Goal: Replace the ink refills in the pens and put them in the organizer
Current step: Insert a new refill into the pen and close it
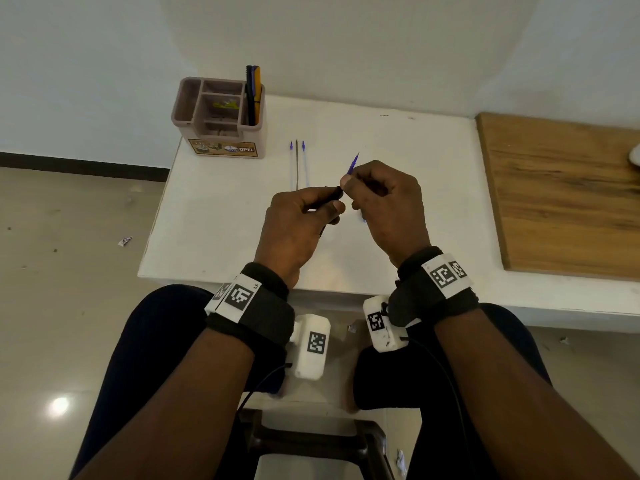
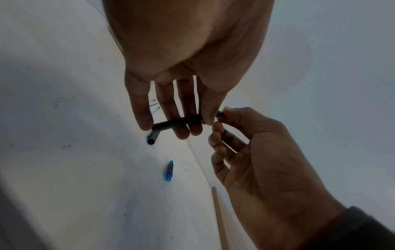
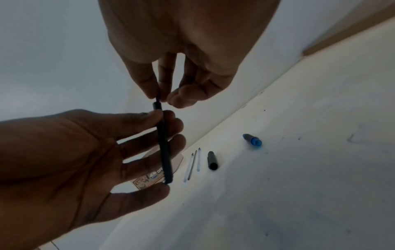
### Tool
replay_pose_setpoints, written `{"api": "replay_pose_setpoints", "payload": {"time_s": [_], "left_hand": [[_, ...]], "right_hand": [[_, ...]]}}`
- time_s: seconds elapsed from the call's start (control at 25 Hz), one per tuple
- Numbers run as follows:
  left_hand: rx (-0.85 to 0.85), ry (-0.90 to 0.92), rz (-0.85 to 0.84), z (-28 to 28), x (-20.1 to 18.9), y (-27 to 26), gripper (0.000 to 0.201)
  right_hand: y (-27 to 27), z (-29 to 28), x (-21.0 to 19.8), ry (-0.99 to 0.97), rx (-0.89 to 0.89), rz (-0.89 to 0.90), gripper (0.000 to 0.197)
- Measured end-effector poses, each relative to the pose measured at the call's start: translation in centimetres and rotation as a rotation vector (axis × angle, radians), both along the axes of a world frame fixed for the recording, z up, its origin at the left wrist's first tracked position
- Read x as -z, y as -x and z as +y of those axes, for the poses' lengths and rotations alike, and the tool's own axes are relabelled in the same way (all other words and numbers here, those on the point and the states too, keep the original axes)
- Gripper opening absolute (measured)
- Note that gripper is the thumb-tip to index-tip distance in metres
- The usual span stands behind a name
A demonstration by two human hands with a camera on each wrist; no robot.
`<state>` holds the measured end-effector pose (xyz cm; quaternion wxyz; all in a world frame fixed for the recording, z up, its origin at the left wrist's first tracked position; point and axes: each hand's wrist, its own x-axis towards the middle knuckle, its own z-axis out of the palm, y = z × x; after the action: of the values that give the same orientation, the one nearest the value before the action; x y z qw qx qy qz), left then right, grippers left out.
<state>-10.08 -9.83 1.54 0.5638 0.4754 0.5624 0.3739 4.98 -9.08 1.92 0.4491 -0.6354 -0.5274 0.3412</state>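
Note:
My left hand holds a black pen barrel across its fingertips above the white table. In the left wrist view the barrel lies between thumb and fingers. My right hand pinches a blue refill right at the barrel's open end; its tip points up and away. In the right wrist view only a short blue stretch of the refill shows between the barrel and my fingertips. The brown organizer stands at the table's far left corner with pens in its right compartment.
Three loose refills lie side by side beyond my hands. Under my hands a black cap and a small blue pen piece lie on the table. A wooden board covers the table's right side. The wall is close behind.

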Motion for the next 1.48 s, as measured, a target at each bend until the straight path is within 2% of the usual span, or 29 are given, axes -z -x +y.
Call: {"api": "replay_pose_setpoints", "payload": {"time_s": [0.2,0.32,0.4,0.52,0.6,0.68,0.76,0.8,0.84,0.92,0.96,1.0,1.16,1.48], "left_hand": [[-0.011,0.005,0.008,0.1,0.4,-0.1,0.029],[-0.021,0.027,-0.001,0.2,0.6,-0.2,0.029],[-0.019,0.037,-0.003,0.3,0.8,-0.2,0.029],[-0.023,0.044,0.007,0.4,1.0,-0.2,0.028],[-0.037,0.042,0.016,0.6,1.1,-0.1,0.027],[-0.044,0.045,0.014,0.7,1.0,0.0,0.028],[-0.035,0.055,0.013,0.6,0.9,0.0,0.028],[-0.025,0.060,0.013,0.5,0.8,0.0,0.028],[-0.016,0.066,0.010,0.4,0.7,0.0,0.028],[-0.002,0.078,0.002,0.2,0.5,-0.2,0.028],[0.006,0.082,0.004,0.2,0.4,-0.3,0.028],[0.013,0.083,0.006,0.1,0.4,-0.3,0.029],[0.047,0.080,0.022,-0.1,0.2,-0.6,0.029],[0.045,0.088,0.027,-0.1,0.2,-0.8,0.028]], "right_hand": [[-0.5,0.0,0.1,0.047,-0.030,0.008,0.015],[-2.3,0.9,0.9,0.206,0.121,0.144,0.023],[-3.5,1.9,2.5,0.270,0.161,-0.065,0.024],[-3.4,2.4,4.7,0.355,0.040,-0.454,0.029],[-2.8,2.6,5.3,0.359,-0.023,-0.591,0.033],[-2.5,2.9,5.3,0.348,-0.049,-0.655,0.032],[-2.3,3.0,5.1,0.359,-0.026,-0.615,0.034],[-2.3,2.9,4.6,0.352,0.023,-0.519,0.034],[-2.3,2.9,4.0,0.322,0.085,-0.349,0.034],[-2.3,2.7,2.0,0.174,0.195,0.109,0.030],[-2.4,2.4,0.8,0.087,0.212,0.283,0.029],[-2.4,2.1,-0.2,0.017,0.205,0.364,0.028],[-1.9,1.2,-2.2,-0.116,0.155,0.256,0.024],[-1.8,0.9,-2.2,-0.149,0.077,0.113,0.026]]}}
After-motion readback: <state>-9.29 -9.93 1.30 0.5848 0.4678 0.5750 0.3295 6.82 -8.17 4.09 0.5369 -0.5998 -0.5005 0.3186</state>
